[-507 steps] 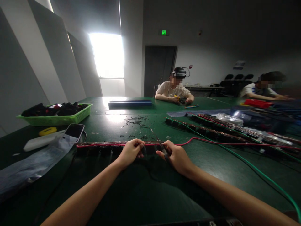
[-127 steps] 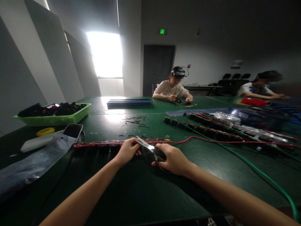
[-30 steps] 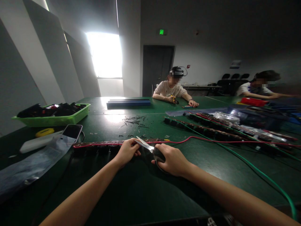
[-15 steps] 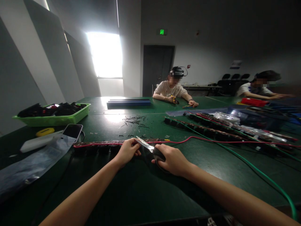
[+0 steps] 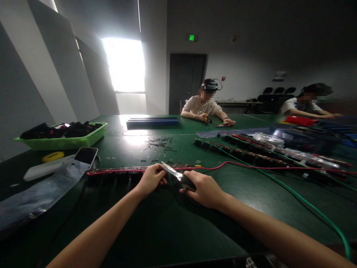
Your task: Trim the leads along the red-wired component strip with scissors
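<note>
My right hand (image 5: 205,188) is closed round the dark handles of a pair of scissors (image 5: 175,173), whose blades point up and left. The blade tips lie beside the fingers of my left hand (image 5: 152,179). Those fingers are pinched together at a long black strip (image 5: 114,176) with copper-coloured wiring along its top; whatever sits between the fingertips is hidden. A red wire (image 5: 107,172) runs along the strip and carries on across the table to the right. Near the strip's right end there is a yellow piece (image 5: 197,166).
Thin black offcuts (image 5: 158,143) lie beyond my hands. A green basket (image 5: 92,139) of black parts, a phone (image 5: 85,156) and a plastic bag (image 5: 47,193) are at left. More wired strips (image 5: 242,153) and a green wire (image 5: 304,201) lie right. Two people (image 5: 203,106) sit across the table.
My hands and the scissors are almost unmoved. At the far right, the other person's hands have shifted slightly.
</note>
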A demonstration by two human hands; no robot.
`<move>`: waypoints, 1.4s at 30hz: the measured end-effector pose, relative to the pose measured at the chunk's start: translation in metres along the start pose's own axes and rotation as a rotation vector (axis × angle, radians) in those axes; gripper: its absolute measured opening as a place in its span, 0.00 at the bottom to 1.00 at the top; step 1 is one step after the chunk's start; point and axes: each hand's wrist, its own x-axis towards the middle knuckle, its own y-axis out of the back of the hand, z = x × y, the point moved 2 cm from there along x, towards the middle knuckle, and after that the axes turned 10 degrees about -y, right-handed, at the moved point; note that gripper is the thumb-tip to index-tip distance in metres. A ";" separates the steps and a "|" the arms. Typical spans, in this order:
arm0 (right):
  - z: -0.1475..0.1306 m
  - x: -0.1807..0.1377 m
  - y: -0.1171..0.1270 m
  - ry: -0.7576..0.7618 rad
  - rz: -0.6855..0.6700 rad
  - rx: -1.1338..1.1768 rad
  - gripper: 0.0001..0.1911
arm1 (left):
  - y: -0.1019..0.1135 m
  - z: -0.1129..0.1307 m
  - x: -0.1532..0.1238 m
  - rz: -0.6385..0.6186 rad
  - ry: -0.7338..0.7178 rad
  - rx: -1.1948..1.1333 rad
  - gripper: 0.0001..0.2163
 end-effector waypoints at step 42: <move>0.000 -0.001 0.001 -0.032 0.004 0.047 0.22 | 0.000 0.003 -0.001 0.006 -0.017 -0.026 0.09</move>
